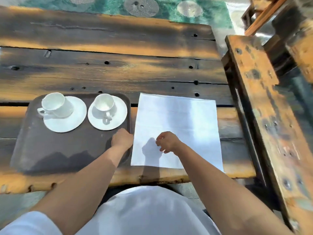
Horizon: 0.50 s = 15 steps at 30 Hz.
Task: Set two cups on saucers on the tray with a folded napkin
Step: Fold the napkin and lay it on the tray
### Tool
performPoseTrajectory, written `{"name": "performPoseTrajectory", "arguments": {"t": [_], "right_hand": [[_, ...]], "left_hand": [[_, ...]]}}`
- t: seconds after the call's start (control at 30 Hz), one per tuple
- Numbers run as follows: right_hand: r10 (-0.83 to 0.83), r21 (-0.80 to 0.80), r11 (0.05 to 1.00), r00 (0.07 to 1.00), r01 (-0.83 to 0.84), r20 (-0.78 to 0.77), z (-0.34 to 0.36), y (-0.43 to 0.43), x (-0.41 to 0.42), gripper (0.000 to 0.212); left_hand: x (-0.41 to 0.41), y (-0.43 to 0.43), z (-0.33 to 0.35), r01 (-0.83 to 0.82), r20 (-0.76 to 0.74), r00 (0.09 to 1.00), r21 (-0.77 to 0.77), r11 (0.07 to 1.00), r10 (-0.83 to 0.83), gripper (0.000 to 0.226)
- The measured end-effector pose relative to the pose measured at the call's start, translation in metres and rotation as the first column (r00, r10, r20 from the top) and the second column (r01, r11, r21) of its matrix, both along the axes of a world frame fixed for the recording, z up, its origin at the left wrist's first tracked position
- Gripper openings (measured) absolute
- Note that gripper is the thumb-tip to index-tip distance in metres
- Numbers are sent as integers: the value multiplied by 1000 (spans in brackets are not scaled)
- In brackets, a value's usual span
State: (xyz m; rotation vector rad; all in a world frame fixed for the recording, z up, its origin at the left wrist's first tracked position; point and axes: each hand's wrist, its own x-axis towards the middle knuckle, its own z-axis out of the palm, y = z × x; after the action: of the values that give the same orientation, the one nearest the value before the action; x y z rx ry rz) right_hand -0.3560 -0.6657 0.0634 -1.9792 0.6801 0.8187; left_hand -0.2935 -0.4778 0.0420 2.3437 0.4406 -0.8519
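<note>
Right, cups are done: left cup [54, 103] and right cup [104, 103] each sit on a saucer [67, 123] [118, 122] at the far end of the tray [50, 150]. The near half of the tray is bare, so there is room for the cloth.

What's left is the napkin [177, 119]. It lies flat and unfolded on the table [118, 73], just right of the tray, with its left edge along the tray rim.

Handling, my read:
- light, limp, no stiffness, so it sags if lifted by one point
- not fragile, not slippery on rough wood, may snag on the plank gaps
- best taken at the two near corners or along an edge, then folded over flat on the table

Hands:
- my left hand [122, 139] sits at the napkin's left edge where it meets the tray rim. Its fingers are hidden under the knuckles, so I can't tell if it's pinching cloth or just resting.
- my right hand [166, 141] is over the near-middle of the napkin, fingers loosely curled, nothing in it that I can see. Its shadow falls clear to the left, so probably hovering, not touching.

Both near corners are within easy reach.
</note>
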Motion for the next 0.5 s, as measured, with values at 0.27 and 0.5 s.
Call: {"name": "performPoseTrajectory", "arguments": {"t": [0.27, 0.5], "right_hand": [[-197, -122, 974, 979, 190, -49, -16, -116, -56, 22], [-199, -379, 904, 979, 199, 40, -43, -163, -66, 38]], "left_hand": [[-18, -70, -6, 205, 120, 971, 10, 979, -205, 26], [3, -65, -24, 286, 180, 934, 146, 947, -309, 35]]}}
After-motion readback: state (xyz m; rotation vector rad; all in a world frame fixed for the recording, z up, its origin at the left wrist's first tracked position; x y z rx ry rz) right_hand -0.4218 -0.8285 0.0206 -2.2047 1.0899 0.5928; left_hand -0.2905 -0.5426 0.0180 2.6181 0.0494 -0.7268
